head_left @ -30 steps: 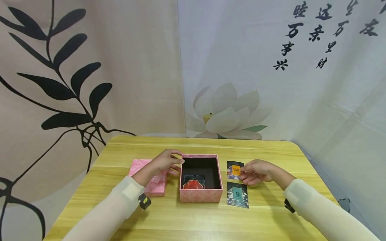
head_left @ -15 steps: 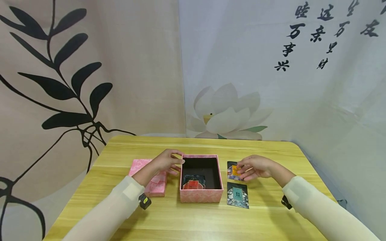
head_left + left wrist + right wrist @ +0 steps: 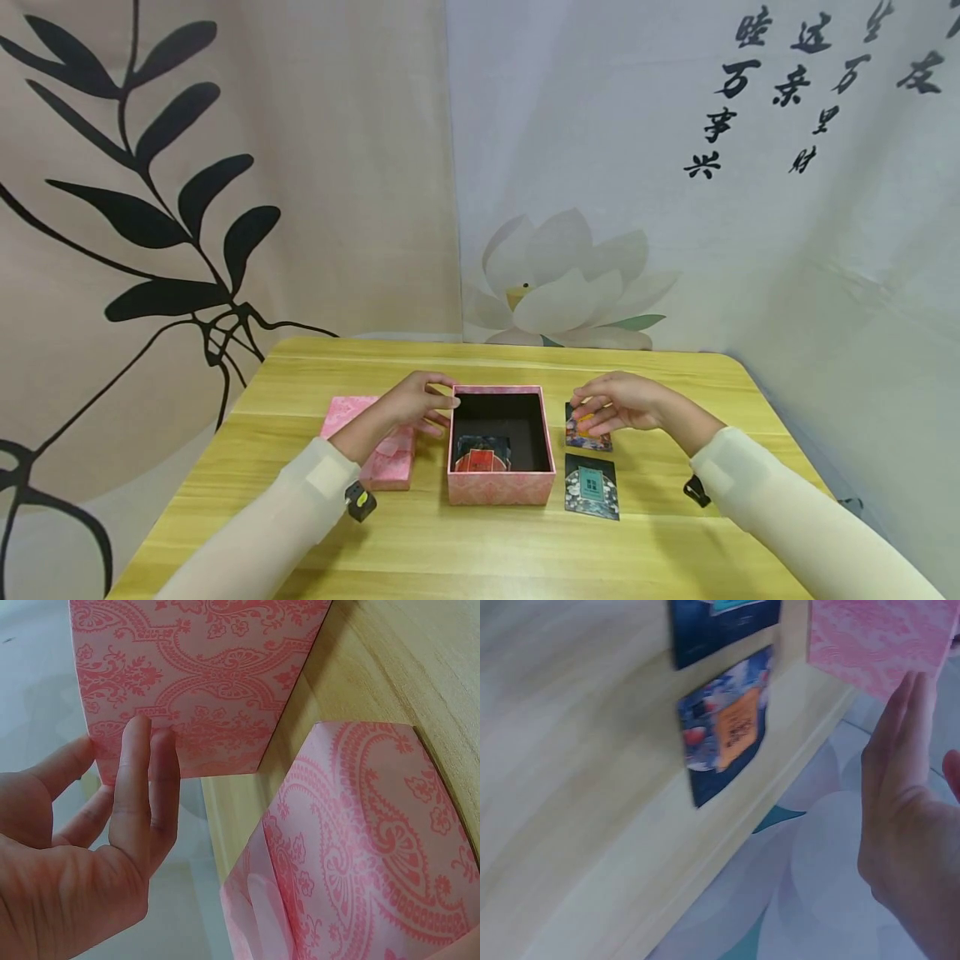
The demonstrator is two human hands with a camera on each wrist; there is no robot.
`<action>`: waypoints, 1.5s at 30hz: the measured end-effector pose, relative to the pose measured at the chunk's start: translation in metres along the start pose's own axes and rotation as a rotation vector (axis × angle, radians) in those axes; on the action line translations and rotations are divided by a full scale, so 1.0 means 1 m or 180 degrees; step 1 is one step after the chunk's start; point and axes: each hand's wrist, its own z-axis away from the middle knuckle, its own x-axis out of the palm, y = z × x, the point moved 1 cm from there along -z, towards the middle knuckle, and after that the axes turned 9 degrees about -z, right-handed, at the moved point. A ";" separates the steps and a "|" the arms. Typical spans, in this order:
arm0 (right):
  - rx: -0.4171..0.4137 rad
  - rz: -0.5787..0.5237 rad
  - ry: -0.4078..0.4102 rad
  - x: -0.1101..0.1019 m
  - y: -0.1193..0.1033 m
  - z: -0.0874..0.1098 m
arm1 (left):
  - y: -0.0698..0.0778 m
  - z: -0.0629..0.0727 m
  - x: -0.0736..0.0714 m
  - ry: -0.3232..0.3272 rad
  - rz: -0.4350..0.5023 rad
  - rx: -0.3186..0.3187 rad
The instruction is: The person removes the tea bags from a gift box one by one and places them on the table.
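Observation:
A pink patterned box [image 3: 501, 488] with a dark inside stands lidless on the table. My left hand [image 3: 408, 402] rests at its back left corner, thumb tip at the rim. In the left wrist view, the fingers [image 3: 133, 780] lie fairly straight against the box's outer side. A dark sachet with a red label [image 3: 482, 457] is inside, near the front. My right hand [image 3: 626, 400] hovers with relaxed fingers and holds nothing; it partly covers a sachet with an orange label [image 3: 588, 437]. In front of that sachet lies another with a teal label [image 3: 591, 485].
Left of the box lies its pink lid [image 3: 390, 468], partly hidden under my left forearm. The wooden table [image 3: 495, 550] ends at a back edge against a printed curtain [image 3: 360, 167].
My right hand has moved left and slightly up over the orange-labelled sachet, toward the box. The left hand, the box and the sachets have stayed in place.

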 end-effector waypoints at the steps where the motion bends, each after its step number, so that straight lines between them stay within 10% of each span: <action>1: -0.0006 -0.0013 -0.0032 0.002 -0.002 0.000 | 0.000 0.000 0.000 -0.0003 -0.0001 0.0003; 45: 0.0006 0.0126 -0.0284 0.099 -0.032 -0.040 | 0.002 -0.001 0.003 0.0007 0.0070 0.0001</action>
